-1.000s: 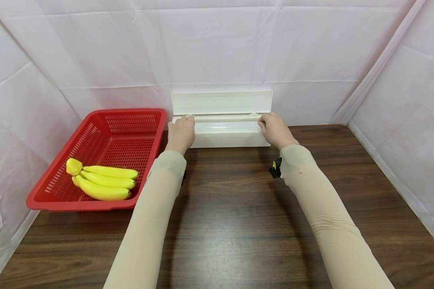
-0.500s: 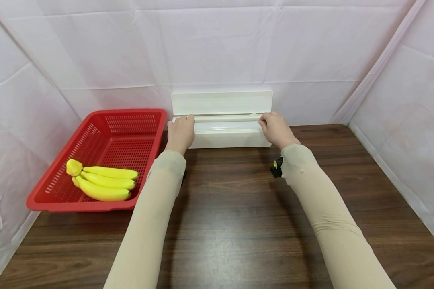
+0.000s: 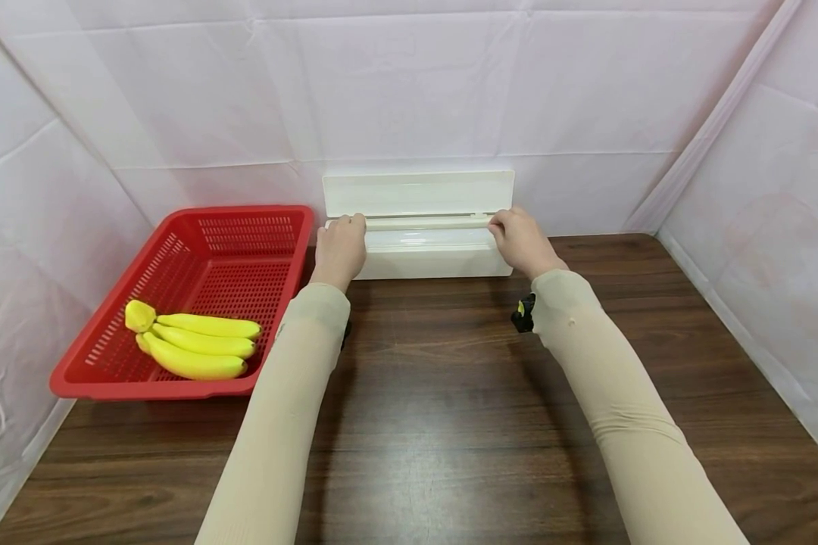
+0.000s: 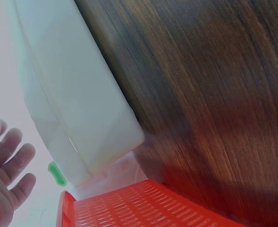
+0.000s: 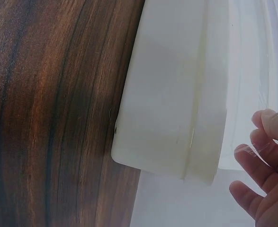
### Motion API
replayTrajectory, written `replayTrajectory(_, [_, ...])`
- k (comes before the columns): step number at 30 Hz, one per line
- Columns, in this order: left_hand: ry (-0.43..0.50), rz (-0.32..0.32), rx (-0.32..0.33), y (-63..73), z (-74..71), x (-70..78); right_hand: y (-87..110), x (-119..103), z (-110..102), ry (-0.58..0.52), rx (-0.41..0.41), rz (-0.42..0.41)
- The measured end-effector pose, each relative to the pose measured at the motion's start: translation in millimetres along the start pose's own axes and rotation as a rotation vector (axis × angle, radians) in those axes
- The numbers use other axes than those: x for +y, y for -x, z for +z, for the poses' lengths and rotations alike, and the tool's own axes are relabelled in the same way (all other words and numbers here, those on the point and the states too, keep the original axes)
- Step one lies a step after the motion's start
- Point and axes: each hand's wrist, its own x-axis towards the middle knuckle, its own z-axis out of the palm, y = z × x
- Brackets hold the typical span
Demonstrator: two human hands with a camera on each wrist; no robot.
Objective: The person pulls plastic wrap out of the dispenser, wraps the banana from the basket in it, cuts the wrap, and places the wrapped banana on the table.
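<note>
A long white cling film dispenser (image 3: 436, 263) lies against the back wall with its lid (image 3: 419, 194) raised. My left hand (image 3: 341, 246) is at its left end, fingers bent over the top in the head view. In the left wrist view, three loosely bent fingers (image 4: 20, 158) show beside the white box, with the thumb and forefinger mostly cut off; I cannot tell what they hold. At the right end, my right hand (image 3: 521, 241) pinches a wisp of clear cling film (image 5: 258, 150) between thumb and forefinger. Its other fingers are spread and slightly bent.
On the left stands a red plastic basket (image 3: 153, 388), close to the left forearm, with a bunch of yellow bananas (image 3: 201, 342) inside. A dark wooden table (image 3: 423, 424) lies under everything. White sheets (image 3: 409, 91) hang behind and along both sides.
My right hand has shifted slightly to the right along the dispenser. The left hand has barely moved, and the dispenser, basket and bananas stay where they were.
</note>
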Motion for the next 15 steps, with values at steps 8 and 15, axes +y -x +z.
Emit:
replayTrajectory(8, [0.002,0.017,0.027,-0.5,0.4,-0.9,0.5,-0.9,-3.0,0.003,-0.004,0.008])
replayTrajectory(15, [-0.008,0.02,0.029,-1.2,-1.5,-1.3,-0.8,-0.9,-5.4,-0.004,0.007,-0.004])
